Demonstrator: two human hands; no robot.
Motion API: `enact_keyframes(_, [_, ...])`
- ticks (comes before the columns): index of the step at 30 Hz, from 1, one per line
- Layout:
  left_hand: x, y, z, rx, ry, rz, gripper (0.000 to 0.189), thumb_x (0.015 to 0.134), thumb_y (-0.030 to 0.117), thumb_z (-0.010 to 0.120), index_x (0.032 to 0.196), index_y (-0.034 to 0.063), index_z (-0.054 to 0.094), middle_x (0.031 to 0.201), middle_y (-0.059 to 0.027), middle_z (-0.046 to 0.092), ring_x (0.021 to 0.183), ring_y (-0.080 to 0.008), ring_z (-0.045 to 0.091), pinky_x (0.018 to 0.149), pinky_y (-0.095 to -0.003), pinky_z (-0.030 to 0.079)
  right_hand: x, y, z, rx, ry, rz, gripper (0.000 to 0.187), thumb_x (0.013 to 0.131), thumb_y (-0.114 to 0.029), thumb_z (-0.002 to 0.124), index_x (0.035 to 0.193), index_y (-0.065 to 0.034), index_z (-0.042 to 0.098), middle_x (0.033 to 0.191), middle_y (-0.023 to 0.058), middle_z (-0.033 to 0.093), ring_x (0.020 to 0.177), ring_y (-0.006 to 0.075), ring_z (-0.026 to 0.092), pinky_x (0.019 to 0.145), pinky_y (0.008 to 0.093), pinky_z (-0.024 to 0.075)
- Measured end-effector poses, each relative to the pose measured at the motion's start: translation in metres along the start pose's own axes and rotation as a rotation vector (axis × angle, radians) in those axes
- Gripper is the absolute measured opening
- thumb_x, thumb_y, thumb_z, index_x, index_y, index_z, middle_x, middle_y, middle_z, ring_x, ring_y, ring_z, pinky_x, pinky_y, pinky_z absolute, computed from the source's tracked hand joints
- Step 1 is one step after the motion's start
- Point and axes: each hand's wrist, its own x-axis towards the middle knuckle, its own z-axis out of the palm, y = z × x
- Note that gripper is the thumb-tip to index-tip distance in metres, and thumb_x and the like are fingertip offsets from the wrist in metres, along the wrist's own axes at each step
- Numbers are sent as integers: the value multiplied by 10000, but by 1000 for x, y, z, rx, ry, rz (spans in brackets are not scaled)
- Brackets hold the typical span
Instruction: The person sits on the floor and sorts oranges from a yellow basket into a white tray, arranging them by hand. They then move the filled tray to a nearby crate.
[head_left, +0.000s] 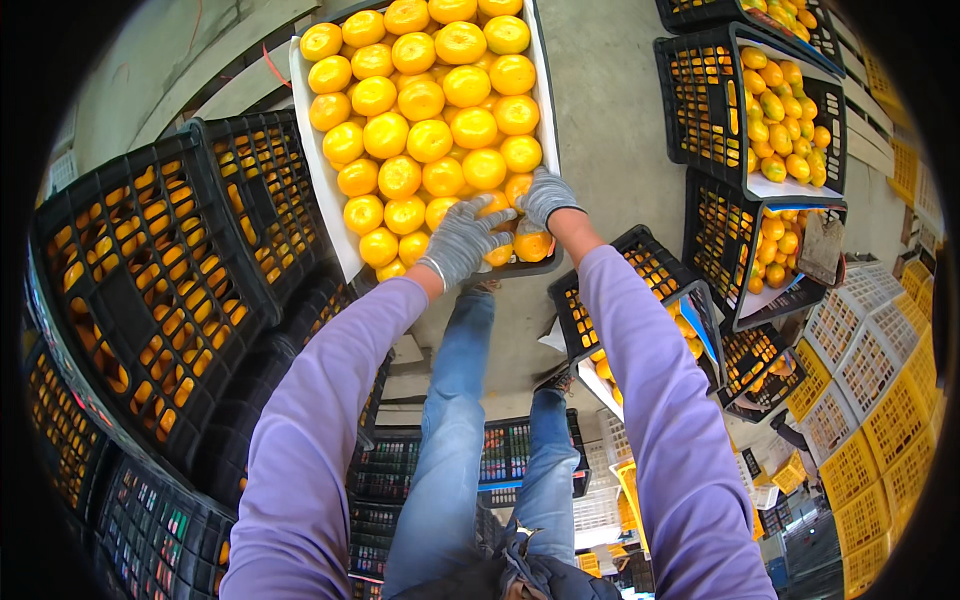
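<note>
Before me a black plastic crate (556, 112) with a white paper liner (319, 142) holds close rows of orange citrus fruit (430, 141), likely mandarins. My left hand (466, 238), in a grey knit glove, lies over the fruit at the near right part of the crate, its fingers apart. Beside it my right hand (547, 201), gloved the same way, reaches over the right rim with its fingers bent down. Just under those fingertips is a citrus fruit (532, 246) in the near right corner. Whether the right hand grips any fruit is hidden.
Stacked black crates of fruit (150, 292) stand close on my left. More fruit-filled crates (780, 120) line the right, and a lower black crate (630, 292) sits beneath my right forearm. Yellow and grey crates (885, 397) are piled farther right. Concrete floor (600, 112) runs between.
</note>
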Motion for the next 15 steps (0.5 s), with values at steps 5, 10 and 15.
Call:
enact_keyframes(5, [-1,0,0,10,61,-3,359,838,131,644,1174,218,737,1491,9,531,1404,-311,444,1141,-434,368,31,14,-8,-305,-373,-108,369,873,-273,689,1162,-50,741,1249,180,691,1123,336,680,947,425,562])
enact_keyframes(10, [-1,-1,4,8,19,-18,374,852,111,609,1182,236,732,1485,7,534,1413,-297,427,1152,-425,352,38,22,-13,-300,-402,-256,383,889,-382,690,1011,-26,759,1037,204,715,990,370,686,883,400,558])
enact_keyframes(15, [-1,-2,5,9,4,-6,399,829,161,669,1218,235,714,1513,7,501,1411,-322,422,1154,-434,344,28,27,1,-445,-290,-485,405,895,-415,659,987,-28,737,1004,220,709,914,388,673,830,392,545])
